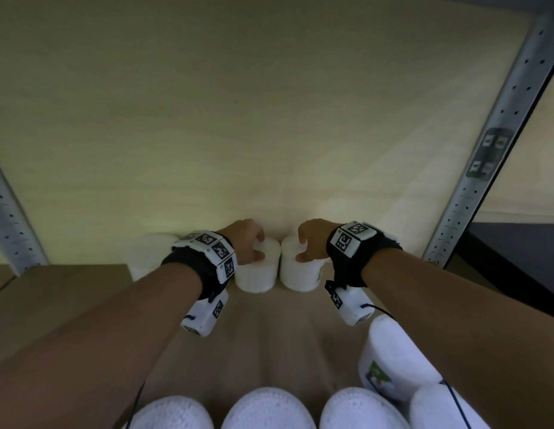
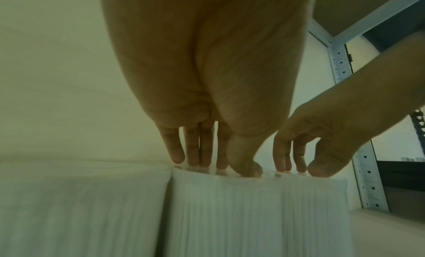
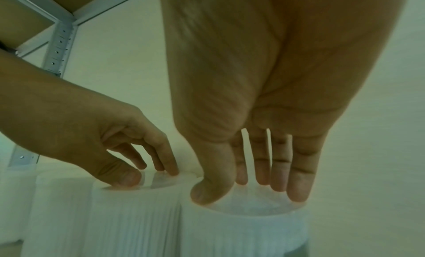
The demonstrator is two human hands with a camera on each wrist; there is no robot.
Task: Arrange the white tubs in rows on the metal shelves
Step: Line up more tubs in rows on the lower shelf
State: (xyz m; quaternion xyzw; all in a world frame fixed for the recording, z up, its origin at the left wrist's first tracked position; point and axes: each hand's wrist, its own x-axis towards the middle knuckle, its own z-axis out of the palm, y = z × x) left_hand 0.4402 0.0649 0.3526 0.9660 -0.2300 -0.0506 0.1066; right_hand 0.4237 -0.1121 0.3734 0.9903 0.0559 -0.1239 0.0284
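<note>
Two white ribbed tubs stand side by side at the back of the wooden shelf (image 1: pixel 269 329). My left hand (image 1: pixel 254 243) rests its fingertips and thumb on top of the left tub (image 1: pixel 257 274). On the right tub (image 1: pixel 300 274), my right hand (image 1: pixel 303 243) does the same. In the left wrist view the left hand (image 2: pixel 220 164) touches the lid of its tub (image 2: pixel 225 215) with straight fingers. The right wrist view shows the right hand (image 3: pixel 241 188) with thumb and fingertips on the lid of its tub (image 3: pixel 243 233). A third tub (image 1: pixel 148 252) stands left of the pair.
Several white tubs line the shelf's front edge (image 1: pixel 266 410), and a labelled one (image 1: pixel 390 360) sits behind them on the right. Perforated metal uprights stand at the right (image 1: pixel 498 144) and left (image 1: pixel 9 218). A pale wall closes the back. Bare board lies between the rows.
</note>
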